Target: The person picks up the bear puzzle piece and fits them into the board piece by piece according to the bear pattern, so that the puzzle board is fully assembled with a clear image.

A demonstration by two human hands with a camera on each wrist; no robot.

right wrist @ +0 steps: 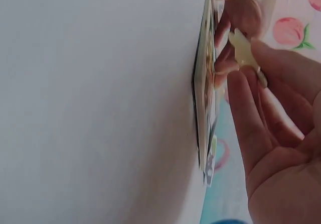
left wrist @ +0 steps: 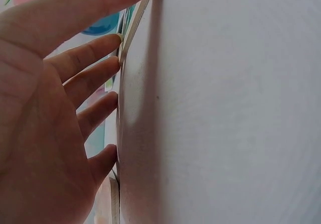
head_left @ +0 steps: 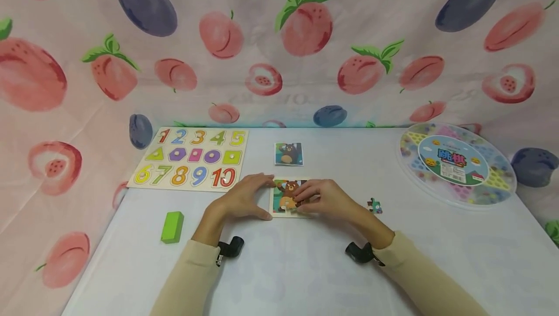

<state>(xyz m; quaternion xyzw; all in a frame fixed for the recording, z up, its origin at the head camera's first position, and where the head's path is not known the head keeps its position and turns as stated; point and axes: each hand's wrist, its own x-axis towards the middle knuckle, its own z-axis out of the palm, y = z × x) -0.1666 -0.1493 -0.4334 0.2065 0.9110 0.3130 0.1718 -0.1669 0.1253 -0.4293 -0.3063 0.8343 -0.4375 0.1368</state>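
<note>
A small square bear jigsaw puzzle point(head_left: 279, 199) lies in its pale tray at the middle of the table. My left hand point(head_left: 244, 197) is spread at its left side, thumb by the near corner and fingertips by the far one; in the left wrist view the fingers of that hand point(left wrist: 60, 93) look fairly straight. Above the puzzle's right part, my right hand point(head_left: 325, 199) pinches a loose jigsaw piece point(right wrist: 244, 50) between thumb and fingers, its pale side facing the right wrist camera. Another jigsaw piece point(head_left: 374, 206) lies right of the right hand. Part of the puzzle is hidden by the right hand.
Behind the puzzle lies a bear picture card point(head_left: 288, 154). A wooden number-and-shape board point(head_left: 205, 158) is at back left, with a green block point(head_left: 172, 227) nearer. A round game box point(head_left: 456, 165) lies at back right. Fruit-print cloth point(head_left: 305, 78) hangs behind the table.
</note>
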